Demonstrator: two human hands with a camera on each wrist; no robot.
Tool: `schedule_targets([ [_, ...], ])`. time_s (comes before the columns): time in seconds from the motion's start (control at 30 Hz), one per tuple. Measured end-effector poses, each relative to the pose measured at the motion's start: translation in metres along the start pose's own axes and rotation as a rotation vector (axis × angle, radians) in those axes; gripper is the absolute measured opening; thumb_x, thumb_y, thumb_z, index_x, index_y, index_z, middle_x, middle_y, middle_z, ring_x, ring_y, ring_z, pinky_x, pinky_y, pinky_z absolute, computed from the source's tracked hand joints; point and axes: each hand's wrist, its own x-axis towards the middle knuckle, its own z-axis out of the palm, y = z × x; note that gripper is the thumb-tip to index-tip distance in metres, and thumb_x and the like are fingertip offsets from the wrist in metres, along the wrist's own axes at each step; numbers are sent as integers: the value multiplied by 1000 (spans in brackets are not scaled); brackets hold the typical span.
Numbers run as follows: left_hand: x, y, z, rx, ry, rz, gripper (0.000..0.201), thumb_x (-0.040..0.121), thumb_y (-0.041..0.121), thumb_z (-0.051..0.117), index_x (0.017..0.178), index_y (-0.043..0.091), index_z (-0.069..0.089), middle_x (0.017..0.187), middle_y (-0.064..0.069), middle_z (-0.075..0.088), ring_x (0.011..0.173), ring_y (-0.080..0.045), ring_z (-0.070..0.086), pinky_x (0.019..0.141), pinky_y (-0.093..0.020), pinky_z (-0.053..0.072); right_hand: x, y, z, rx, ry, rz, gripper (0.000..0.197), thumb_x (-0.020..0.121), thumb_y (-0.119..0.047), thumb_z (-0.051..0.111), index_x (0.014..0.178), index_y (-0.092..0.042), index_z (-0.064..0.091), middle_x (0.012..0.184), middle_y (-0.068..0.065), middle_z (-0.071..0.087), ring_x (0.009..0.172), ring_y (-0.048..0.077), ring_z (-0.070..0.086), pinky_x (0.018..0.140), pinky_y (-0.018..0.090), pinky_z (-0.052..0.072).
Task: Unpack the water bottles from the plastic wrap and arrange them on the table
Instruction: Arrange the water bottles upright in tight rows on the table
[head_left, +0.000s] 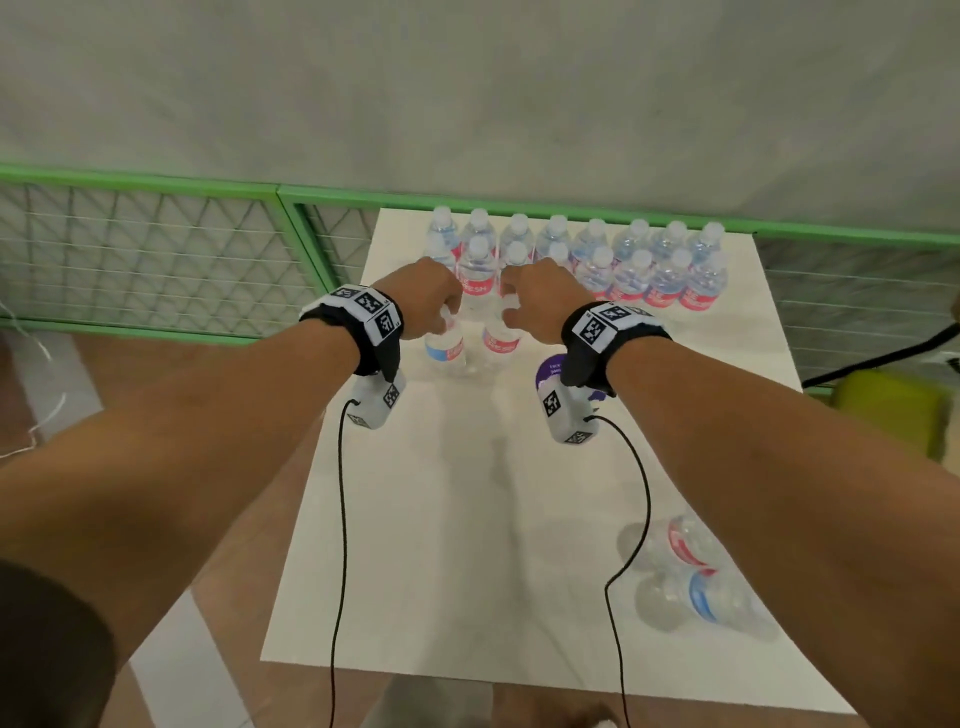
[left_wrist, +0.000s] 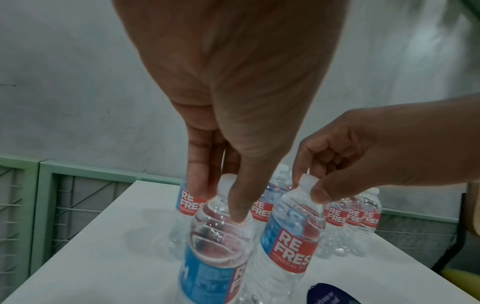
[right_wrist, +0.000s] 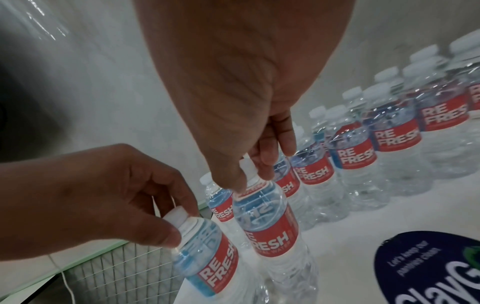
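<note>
Two clear water bottles with red and blue "REFRESH" labels stand upright side by side in front of the back rows. My left hand (head_left: 436, 306) pinches the white cap and neck of the left bottle (head_left: 445, 349); the left wrist view shows its fingers (left_wrist: 197, 185) and thumb round that bottle (left_wrist: 221, 242). My right hand (head_left: 524, 306) pinches the cap of the right bottle (head_left: 501, 340), and its thumb and fingers (right_wrist: 267, 160) close on this bottle (right_wrist: 265, 218) in the right wrist view. Whether the bottle bases touch the white table (head_left: 441, 519) is unclear.
Two rows of several upright bottles (head_left: 597, 260) fill the table's far edge. Two more bottles (head_left: 696, 571) lie on their sides at the near right. A dark purple sticker (right_wrist: 428, 267) marks the tabletop. A green wire fence (head_left: 156, 249) runs behind and to the left.
</note>
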Motion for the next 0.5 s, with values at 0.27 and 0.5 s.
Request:
schedule_targets([
  [0.27,24,-29,0,-10,7,2,20,82,8,69,103,10,70,102,-9,66,85,-24,55,70,-30,41,42,-22,9,-43,20,5,29,88,-25,64,113,-13,59,103,13,62,82,28,53,67,33,44],
  [0.5,41,-46,-4,-7,9,32,27,82,5,70,108,14,71,107,-7,67,98,-28,61,73,-30,43,60,-35,11,-113,41,6,27,88,-23,62,112,-12,60,100,11,65,89,30,62,68,36,51],
])
